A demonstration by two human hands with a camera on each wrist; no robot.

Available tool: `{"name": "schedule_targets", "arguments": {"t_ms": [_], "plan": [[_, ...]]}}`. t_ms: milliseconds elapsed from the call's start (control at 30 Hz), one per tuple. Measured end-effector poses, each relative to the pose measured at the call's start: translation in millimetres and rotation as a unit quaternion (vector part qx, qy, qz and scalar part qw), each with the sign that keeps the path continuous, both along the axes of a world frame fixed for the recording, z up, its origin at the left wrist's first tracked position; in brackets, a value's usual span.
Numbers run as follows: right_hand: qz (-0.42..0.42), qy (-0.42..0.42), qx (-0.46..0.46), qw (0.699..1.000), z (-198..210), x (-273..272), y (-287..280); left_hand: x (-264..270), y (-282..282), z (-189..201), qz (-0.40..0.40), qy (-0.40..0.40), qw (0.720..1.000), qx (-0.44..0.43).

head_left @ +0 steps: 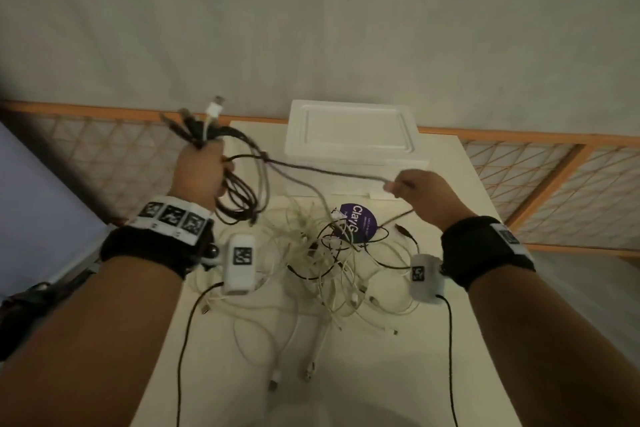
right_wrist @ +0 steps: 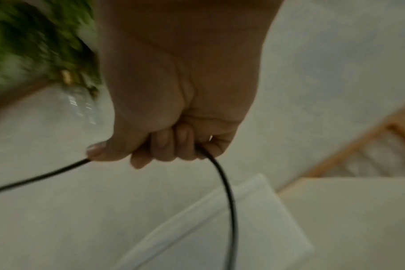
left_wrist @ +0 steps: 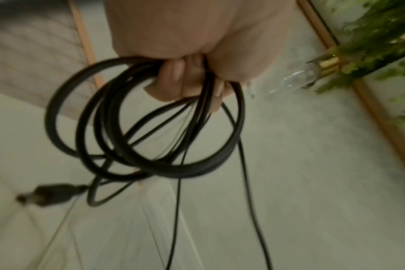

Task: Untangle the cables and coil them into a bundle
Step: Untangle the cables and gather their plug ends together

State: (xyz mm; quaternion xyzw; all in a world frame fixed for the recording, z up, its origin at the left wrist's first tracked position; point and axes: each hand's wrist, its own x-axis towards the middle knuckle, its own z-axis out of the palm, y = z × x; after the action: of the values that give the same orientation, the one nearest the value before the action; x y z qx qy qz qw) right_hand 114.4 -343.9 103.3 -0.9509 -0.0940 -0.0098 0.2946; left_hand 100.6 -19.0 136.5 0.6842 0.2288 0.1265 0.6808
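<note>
coiled cables (left_wrist: 148, 146): black | tangle (head_left: 329, 264): white, black | box (head_left: 353, 132): white | sticker (head_left: 356, 222): purple

table (head_left: 221, 374) near edge: bare strips left and right of loose plugs | centre: cable tangle (head_left: 332, 264) blocks | far side: white box (head_left: 349, 135) blocks | mid-air: taut cable (head_left: 329, 172) spans between both hands

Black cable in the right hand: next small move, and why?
Probably bring the right hand across to the left hand and lay another loop of the black cable onto the coil held there. The cable runs stretched between the two hands, the left already grips several loops, and the cable's far end still trails into the tangled pile on the table.
</note>
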Motion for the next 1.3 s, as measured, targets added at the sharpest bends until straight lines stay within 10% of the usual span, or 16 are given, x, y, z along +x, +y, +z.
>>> {"name": "schedule_targets", "arguments": {"t_ms": [367, 667, 800, 1067, 1300], "plan": [[-0.079, 0.088, -0.051, 0.992, -70, -2, -46, -13, 80, 7, 0.204, 0.034, 0.978, 0.031], [-0.304, 0.118, -0.130, 0.936, -70, -8, -85, -36, -10, 19, -0.119, -0.054, 0.988, 0.087], [-0.266, 0.090, -0.098, 0.955, -41, -12, -66, -32, -33, 28, -0.133, -0.059, 0.983, 0.111], [0.129, 0.096, 0.004, 0.987, -13, -23, 42, -38, -59, 71, -0.184, -0.157, 0.964, 0.108], [0.087, 0.061, 0.191, 0.976, 19, -11, 50, -42, -51, 84, -0.153, -0.171, 0.965, 0.124]]}}
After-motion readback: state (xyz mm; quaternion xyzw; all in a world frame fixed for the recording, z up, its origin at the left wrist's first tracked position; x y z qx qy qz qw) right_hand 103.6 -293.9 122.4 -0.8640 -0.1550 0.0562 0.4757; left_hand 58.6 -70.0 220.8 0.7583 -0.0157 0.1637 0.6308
